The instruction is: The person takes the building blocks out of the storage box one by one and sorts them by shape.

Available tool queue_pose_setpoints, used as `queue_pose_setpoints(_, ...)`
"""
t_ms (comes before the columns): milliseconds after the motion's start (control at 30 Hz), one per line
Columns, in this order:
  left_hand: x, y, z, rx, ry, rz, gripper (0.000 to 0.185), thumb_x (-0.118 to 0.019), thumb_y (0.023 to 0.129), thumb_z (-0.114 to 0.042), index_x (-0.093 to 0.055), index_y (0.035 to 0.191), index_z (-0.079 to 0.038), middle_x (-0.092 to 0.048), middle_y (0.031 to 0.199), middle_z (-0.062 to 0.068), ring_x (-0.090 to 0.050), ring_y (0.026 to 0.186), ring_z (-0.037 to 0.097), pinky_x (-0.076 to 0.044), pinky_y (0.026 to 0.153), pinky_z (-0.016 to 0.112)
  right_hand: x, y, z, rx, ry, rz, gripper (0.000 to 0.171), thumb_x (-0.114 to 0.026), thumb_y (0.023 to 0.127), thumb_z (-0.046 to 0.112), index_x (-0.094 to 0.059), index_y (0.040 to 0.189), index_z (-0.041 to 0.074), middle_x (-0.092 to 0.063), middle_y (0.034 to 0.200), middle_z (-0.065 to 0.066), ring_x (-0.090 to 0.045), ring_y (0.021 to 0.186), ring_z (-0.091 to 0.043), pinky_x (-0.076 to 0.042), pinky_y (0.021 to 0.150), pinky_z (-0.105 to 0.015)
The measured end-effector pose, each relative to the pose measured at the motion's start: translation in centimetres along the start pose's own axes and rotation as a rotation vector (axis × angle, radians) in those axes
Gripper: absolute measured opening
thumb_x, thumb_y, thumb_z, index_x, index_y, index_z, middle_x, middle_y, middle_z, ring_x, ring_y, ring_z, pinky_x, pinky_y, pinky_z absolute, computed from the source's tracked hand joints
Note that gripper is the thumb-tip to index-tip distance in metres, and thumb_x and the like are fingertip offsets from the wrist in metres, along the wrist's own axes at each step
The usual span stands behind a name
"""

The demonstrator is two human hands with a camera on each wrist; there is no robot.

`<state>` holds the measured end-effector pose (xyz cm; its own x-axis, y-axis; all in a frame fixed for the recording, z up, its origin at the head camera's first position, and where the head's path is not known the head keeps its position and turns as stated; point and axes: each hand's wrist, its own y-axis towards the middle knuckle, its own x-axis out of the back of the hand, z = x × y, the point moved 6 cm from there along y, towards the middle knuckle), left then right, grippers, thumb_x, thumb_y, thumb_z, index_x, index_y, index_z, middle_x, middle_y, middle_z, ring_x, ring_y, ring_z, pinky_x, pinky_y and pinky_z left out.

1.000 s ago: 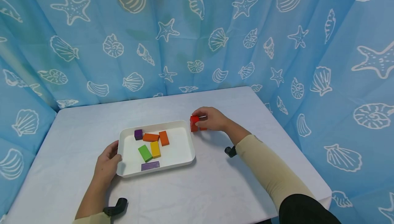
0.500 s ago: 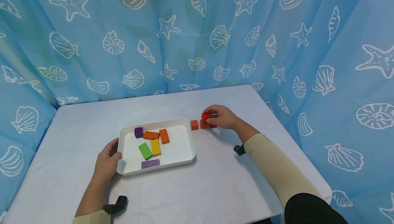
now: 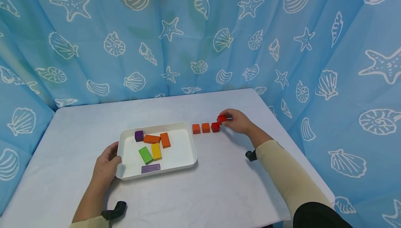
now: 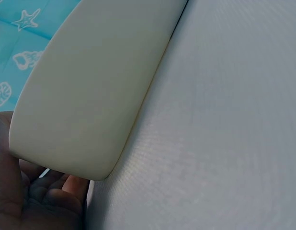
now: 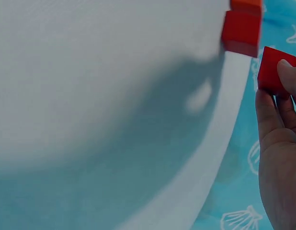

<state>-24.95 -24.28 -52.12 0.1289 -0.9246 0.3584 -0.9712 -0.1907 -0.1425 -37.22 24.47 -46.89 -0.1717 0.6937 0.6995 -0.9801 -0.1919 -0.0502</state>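
The white tray (image 3: 189,143) looks rigid and light, and the left hand (image 3: 104,167) grips its near-left rim. The right hand (image 3: 238,120) pinches a small red cube (image 3: 221,118) just above the table, beside the row's red block (image 3: 214,127); it is probably light, hard and smooth, best pinched on opposite faces.

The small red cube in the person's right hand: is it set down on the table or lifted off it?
Lifted. The right hand pinches the small red cube above the table.
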Motion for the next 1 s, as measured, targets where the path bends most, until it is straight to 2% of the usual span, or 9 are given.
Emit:
queue_pose_setpoints(367,0.1,0.1,0.2,-0.013,-0.005,-0.008,0.070,-0.046,0.100,-0.002,-0.027,0.168,-0.002,-0.031,0.170,0.023,-0.029,0.156,0.043,-0.028,0.122,0.062,-0.1,-0.4,-2.0,-0.043,-0.008,-0.005,0.044,-0.072,0.098,0.002,-0.061,0.139,0.010,-0.061,0.141,-0.014,-0.054,0.134,-0.037,-0.055,0.106,-0.050)
queue_pose_setpoints(667,0.0,-0.1,0.0,-0.018,-0.005,-0.006,0.069,-0.045,0.100,-0.001,-0.028,0.167,-0.002,-0.033,0.170,0.022,-0.030,0.156,0.042,-0.029,0.123,0.061,-0.7,-0.4,-2.9,-0.080,-0.052,0.037,0.043,-0.071,0.099,0.002,-0.061,0.140,0.009,-0.060,0.143,-0.016,-0.053,0.136,-0.038,-0.052,0.109,-0.051)
queue_pose_setpoints(1000,0.0,-0.2,0.0,-0.017,-0.005,-0.011,0.070,-0.045,0.099,0.000,-0.029,0.167,-0.002,-0.034,0.169,0.022,-0.031,0.156,0.043,-0.029,0.122,0.061,-1.3,-0.3,-2.9,-0.026,-0.127,0.049,0.041,-0.069,0.100,0.001,-0.061,0.140,0.008,-0.059,0.141,-0.015,-0.054,0.134,-0.037,-0.052,0.109,-0.050)
